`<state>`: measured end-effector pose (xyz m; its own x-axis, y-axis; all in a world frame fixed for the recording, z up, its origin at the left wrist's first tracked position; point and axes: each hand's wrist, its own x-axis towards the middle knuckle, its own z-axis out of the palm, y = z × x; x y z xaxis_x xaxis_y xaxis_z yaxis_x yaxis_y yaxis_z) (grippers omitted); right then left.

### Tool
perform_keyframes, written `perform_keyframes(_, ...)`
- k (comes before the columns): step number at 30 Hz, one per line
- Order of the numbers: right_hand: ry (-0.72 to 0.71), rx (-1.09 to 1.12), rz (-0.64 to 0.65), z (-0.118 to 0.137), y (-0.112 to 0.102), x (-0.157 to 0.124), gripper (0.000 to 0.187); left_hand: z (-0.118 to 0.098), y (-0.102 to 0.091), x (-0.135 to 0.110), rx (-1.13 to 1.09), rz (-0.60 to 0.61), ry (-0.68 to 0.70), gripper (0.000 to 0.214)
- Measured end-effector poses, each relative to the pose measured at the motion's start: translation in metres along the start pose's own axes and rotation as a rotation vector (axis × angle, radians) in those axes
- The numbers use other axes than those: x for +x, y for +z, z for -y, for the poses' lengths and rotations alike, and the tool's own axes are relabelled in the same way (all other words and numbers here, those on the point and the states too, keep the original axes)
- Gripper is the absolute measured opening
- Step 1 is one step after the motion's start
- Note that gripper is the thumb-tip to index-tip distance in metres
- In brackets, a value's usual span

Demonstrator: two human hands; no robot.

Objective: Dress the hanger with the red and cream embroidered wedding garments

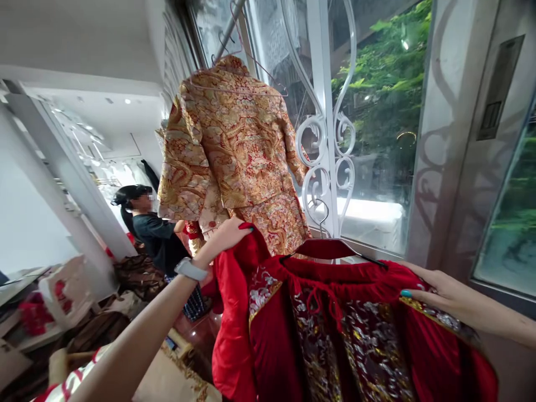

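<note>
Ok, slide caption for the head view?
Left hand and right hand hold a red embroidered garment on a dark hanger before a gold-patterned jacket.

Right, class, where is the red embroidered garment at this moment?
In the head view, the red embroidered garment spans the lower centre and right, held between the left hand and right hand, below the hanging patterned jacket.

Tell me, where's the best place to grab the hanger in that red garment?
Probably pinch the thin hook from above: it rises clear of the red garment, while the sides of the hanger dip into the neckline. The left hand and right hand hold the fabric.
</note>
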<state>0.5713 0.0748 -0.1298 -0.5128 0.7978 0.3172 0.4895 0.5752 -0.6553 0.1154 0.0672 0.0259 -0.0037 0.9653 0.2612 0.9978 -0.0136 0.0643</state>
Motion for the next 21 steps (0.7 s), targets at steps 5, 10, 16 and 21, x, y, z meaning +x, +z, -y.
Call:
perform_keyframes(5,0.010,-0.072,-0.064,-0.007,0.019,-0.013,0.057,-0.078,0.025,-0.026,-0.132,0.099,0.056,0.033)
perform_keyframes(10,0.010,-0.121,-0.141,-0.016,0.032,-0.016,0.057,-0.121,0.084,-0.090,-0.331,-0.180,0.019,0.045)
perform_keyframes(16,0.006,-0.075,-0.118,-0.015,0.037,-0.008,0.058,-0.080,0.117,-0.118,-0.801,-0.115,0.012,0.057)
perform_keyframes(21,0.005,-0.040,-0.104,-0.008,0.038,-0.003,0.060,-0.006,0.120,-0.084,-0.851,-0.299,-0.238,0.073)
